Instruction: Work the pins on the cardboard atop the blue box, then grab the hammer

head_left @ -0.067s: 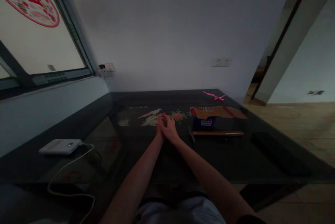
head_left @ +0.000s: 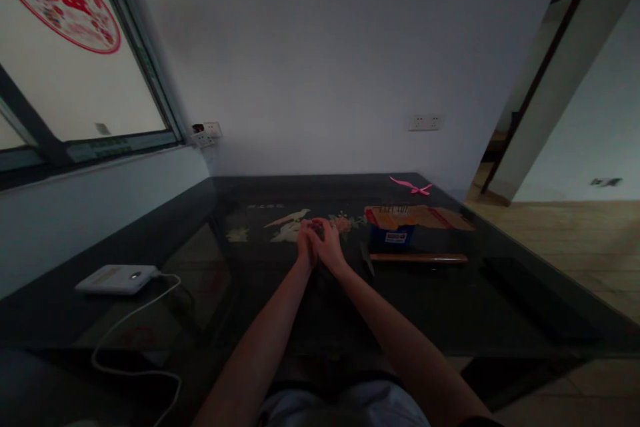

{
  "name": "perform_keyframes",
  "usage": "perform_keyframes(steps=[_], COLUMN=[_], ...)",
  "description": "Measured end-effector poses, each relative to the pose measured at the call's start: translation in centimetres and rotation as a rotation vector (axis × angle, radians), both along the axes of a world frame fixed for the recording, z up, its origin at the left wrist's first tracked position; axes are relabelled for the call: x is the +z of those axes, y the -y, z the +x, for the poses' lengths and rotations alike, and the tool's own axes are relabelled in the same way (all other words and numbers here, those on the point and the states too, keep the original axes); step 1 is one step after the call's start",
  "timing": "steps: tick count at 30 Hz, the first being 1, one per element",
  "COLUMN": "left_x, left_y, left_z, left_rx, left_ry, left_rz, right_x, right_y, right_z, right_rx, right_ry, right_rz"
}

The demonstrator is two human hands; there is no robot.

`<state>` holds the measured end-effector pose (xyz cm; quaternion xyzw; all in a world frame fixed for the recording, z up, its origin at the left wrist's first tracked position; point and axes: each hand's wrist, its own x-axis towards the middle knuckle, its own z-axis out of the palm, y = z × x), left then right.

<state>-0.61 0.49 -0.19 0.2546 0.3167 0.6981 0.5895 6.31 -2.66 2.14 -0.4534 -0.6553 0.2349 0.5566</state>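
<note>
The fingers [head_left: 321, 224] of both hands are bent and meet at their tips, in front of the person and over the dark table [head_left: 300, 188]. The left hand [head_left: 305, 246] stands nearly on edge, while the right hand [head_left: 330, 247] arches in against it. A small dark patch shows between them, but I cannot tell whether it is something held or only shadow, nor how tightly the fingers close. The cupped shape would suit keeping something small steady between the palms, and the low wrists probably let the table take some of the arms' weight.

Just beyond the hands is a print of birds [head_left: 287, 227] and flowers, partly covered by the fingers. To the right, a blue box [head_left: 391, 236] sits under brown and red cardboard [head_left: 400, 216] that reaches out past its side. A hammer [head_left: 419, 258] lies crosswise in front of the box, its head toward the right forearm, so that arm has little room to swing outward at that level. Farther right is a long black object [head_left: 543, 297]; a pink ribbon [head_left: 413, 188] lies near the far edge. At left, a white power bank [head_left: 118, 279] trails a cable [head_left: 125, 315] toward the person, which a wide left elbow could catch.
</note>
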Motion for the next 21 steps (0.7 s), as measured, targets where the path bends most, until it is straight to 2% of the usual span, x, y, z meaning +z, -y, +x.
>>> perform_keyframes(steps=[3, 6, 9, 14, 16, 19, 21], left_x=[-0.1, 0.1, 0.5, 1.0, 1.0, 0.9, 0.8], left_y=[-0.3, -0.4, -0.4, -0.1, 0.0, 0.1, 0.1], left_z=[-0.6, -0.8, -0.6, -0.5, -0.4, -0.1, 0.1], left_rx=[0.013, -0.073, -0.151, -0.218, -0.231, -0.241, -0.240], left_ry=[0.086, 0.148, 0.167, 0.145, 0.124, 0.101, 0.085], left_rz=[-0.044, -0.101, -0.103, -0.088, -0.092, -0.088, -0.078], right_x=[1.2, 1.9, 2.0, 0.6, -0.3, -1.5, -2.1], right_y=[0.1, 1.1, 3.0, 5.9, 6.5, 6.6, 5.9], right_z=[1.4, 3.9, 7.6, 16.5, 20.1, 24.7, 26.7], right_rx=[-0.007, 0.000, -0.010, -0.137, -0.242, -0.369, -0.454], right_ry=[-0.042, -0.057, -0.032, 0.063, 0.154, 0.256, 0.333], right_rz=[0.025, 0.021, -0.013, -0.089, -0.133, -0.176, -0.191])
